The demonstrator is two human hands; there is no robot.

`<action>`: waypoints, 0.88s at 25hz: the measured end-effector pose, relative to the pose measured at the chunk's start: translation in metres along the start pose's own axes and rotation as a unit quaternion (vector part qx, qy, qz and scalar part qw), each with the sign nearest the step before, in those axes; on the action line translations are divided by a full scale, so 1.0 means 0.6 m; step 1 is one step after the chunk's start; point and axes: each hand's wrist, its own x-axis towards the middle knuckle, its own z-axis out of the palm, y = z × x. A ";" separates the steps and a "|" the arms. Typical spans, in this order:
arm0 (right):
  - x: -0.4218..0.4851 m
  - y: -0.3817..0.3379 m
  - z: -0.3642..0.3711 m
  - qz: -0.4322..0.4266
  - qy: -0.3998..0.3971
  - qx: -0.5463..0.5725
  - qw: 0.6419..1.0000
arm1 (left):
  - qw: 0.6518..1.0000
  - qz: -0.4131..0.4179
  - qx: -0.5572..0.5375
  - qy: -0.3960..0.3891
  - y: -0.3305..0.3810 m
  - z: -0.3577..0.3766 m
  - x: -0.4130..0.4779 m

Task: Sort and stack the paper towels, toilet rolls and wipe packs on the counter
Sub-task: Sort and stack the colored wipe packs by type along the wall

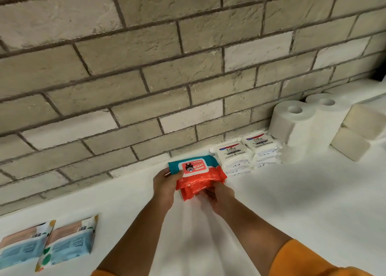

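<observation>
Head | left hand (165, 184) grips red wipe packs (200, 172) | right hand (218, 194) pinches their lower edge

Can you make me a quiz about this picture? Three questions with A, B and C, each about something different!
1. Where are the white packs?
A. on the floor
B. in a basket
C. between the red wipes and the toilet rolls

2. How many blue packs lie on the left?
A. one
B. two
C. five

3. What is the left hand doing?
A. gripping the red wipes
B. lying flat
C. pointing up

Answers:
1 C, the white packs fill that gap.
2 B, two lie side by side.
3 A, its grip closes on the stack's edge.
</observation>
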 end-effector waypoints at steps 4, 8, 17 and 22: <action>0.003 0.003 0.008 -0.001 -0.007 0.038 0.999 | 0.988 0.095 0.098 0.077 -0.021 0.037 -0.017; 0.000 0.010 0.009 -0.014 -0.001 0.045 0.999 | 0.989 0.082 0.124 0.026 -0.049 0.064 -0.015; -0.025 0.002 0.007 -0.020 0.044 0.035 0.998 | 0.990 0.039 0.135 -0.026 -0.053 0.091 0.001; -0.040 -0.012 0.033 -0.029 0.028 0.064 0.997 | 0.996 0.047 0.070 -0.018 -0.049 0.078 -0.016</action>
